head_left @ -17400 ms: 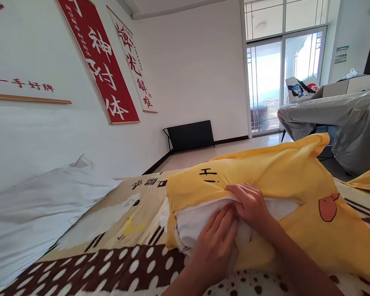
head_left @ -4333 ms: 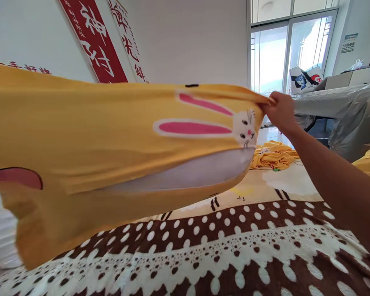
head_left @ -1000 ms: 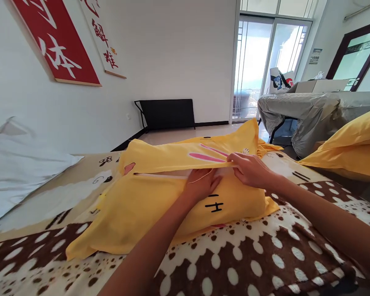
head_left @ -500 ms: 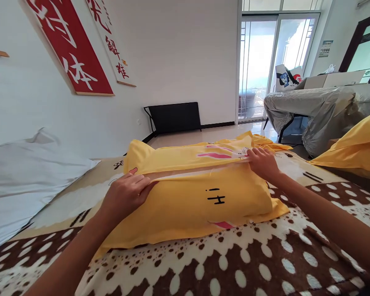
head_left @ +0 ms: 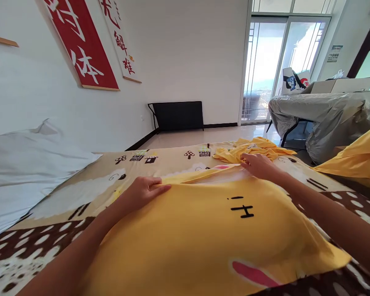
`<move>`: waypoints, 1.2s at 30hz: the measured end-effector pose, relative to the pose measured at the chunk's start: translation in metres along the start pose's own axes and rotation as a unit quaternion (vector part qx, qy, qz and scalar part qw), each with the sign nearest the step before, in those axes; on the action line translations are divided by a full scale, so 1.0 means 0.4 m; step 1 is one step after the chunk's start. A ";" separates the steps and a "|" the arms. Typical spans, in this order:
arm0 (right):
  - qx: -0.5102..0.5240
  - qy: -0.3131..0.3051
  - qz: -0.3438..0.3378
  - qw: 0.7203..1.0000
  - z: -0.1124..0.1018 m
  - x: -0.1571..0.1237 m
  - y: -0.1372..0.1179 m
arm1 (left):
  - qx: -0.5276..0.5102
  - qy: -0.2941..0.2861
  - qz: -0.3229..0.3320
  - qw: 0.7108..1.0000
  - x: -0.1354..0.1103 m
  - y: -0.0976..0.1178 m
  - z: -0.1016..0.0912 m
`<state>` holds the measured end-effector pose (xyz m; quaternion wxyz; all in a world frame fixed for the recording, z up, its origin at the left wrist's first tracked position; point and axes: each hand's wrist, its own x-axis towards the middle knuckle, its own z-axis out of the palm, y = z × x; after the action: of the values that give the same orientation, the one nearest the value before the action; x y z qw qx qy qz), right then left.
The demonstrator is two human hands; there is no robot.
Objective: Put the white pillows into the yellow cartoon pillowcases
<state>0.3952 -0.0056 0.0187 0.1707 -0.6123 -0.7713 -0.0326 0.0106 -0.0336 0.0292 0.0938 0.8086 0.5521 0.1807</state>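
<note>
A plump pillow in a yellow cartoon pillowcase lies in front of me on the patterned blanket, tilted up toward the camera. My left hand is closed on the far left edge of the case, fingers curled over the fabric. At the far right edge my right hand pinches the case near its opening, where pale inner pillow fabric shows.
A crumpled yellow cloth lies beyond on the blanket. A white pillow rests at left against the wall. Another yellow pillow sits at right. A grey-covered piece of furniture and a black rack stand behind.
The pillow has been pulled closer and tipped up toward me, hiding the rabbit flap. Both hands stay on its far edge, farther apart than one second ago.
</note>
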 end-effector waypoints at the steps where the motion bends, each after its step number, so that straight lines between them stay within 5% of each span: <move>1: 0.016 -0.009 -0.046 0.999 0.012 -0.024 -0.004 | -0.008 -0.041 0.010 0.999 -0.002 -0.007 -0.003; 4: 0.094 -0.039 -0.165 0.981 0.045 -0.087 0.024 | -0.012 -0.105 0.018 0.994 -0.017 -0.035 -0.020; 9: 0.159 -0.061 -0.086 0.982 0.111 -0.138 0.135 | -0.030 -0.097 0.046 0.994 -0.058 -0.072 -0.006; 12: 0.133 -0.025 -0.081 0.988 0.076 -0.125 0.125 | -0.036 -0.041 0.033 0.998 -0.045 -0.050 -0.013; 14: 0.104 0.074 -0.075 0.989 -0.015 -0.102 0.083 | 0.035 0.017 0.052 0.998 -0.021 -0.022 -0.058; 16: 0.099 0.250 -0.077 0.960 -0.139 -0.083 0.035 | 0.141 0.123 0.086 0.979 -0.005 0.004 -0.131; 18: 0.061 0.472 -0.062 0.877 -0.247 -0.078 0.005 | 0.216 0.291 0.116 0.925 -0.004 0.015 -0.204; 20: -0.003 0.578 -0.076 0.813 -0.295 -0.077 0.002 | 0.258 0.441 0.133 0.849 -0.010 0.006 -0.252; 23: -0.131 0.495 -0.176 0.840 -0.243 -0.063 0.035 | 0.342 0.474 0.145 0.798 -0.007 -0.031 -0.257; 27: -0.230 0.335 -0.242 0.881 -0.089 -0.052 0.071 | 0.433 0.303 0.164 0.833 0.001 -0.087 -0.173; 32: -0.253 0.103 -0.218 0.937 0.020 -0.092 0.044 | 0.425 0.126 0.207 0.872 -0.036 -0.133 -0.031; 36: -0.234 0.029 -0.117 0.965 0.017 -0.102 0.032 | 0.453 0.112 0.091 0.880 -0.038 -0.093 0.006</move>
<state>0.4136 -0.0387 -0.0018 0.0403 -0.5393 -0.8032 -0.2497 -0.0253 -0.0339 0.0111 -0.3621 0.7841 0.5040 0.0078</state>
